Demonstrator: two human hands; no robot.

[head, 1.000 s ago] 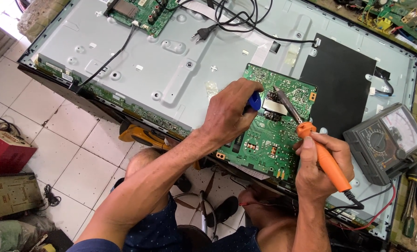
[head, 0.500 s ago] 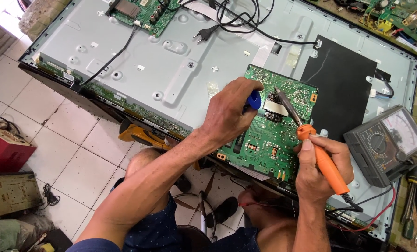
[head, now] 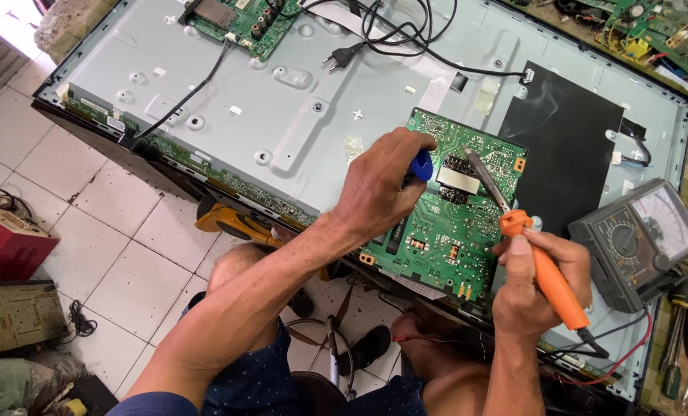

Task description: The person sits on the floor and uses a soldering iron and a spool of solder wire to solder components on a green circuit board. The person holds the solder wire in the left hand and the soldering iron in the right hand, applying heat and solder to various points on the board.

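Soldering iron with orange handle and grey metal shaft (head: 540, 266) sits clenched in my right hand (head: 533, 289), which grips the handle near its lower end; the tip rests on the upper middle of the green rectangular circuit board (head: 452, 223). Compared with the frames a moment back, the tip has barely shifted, so I judge that one joint is being heated continuously. My left hand (head: 379, 192) is closed around a small blue-handled tool (head: 421, 163), held over the board's upper left corner, just beside the iron's tip; its position is likewise unchanged.

The board lies on the grey metal back panel of a flat television (head: 267, 100), near the panel's lower right edge. A black rectangular sheet (head: 563, 146) lies just right of the board. A grey analogue multimeter (head: 641, 243) rests at the panel's right edge. A black mains plug and cable (head: 344, 55) lie near the top edge, well apart from the work. Nothing obstructs the iron.
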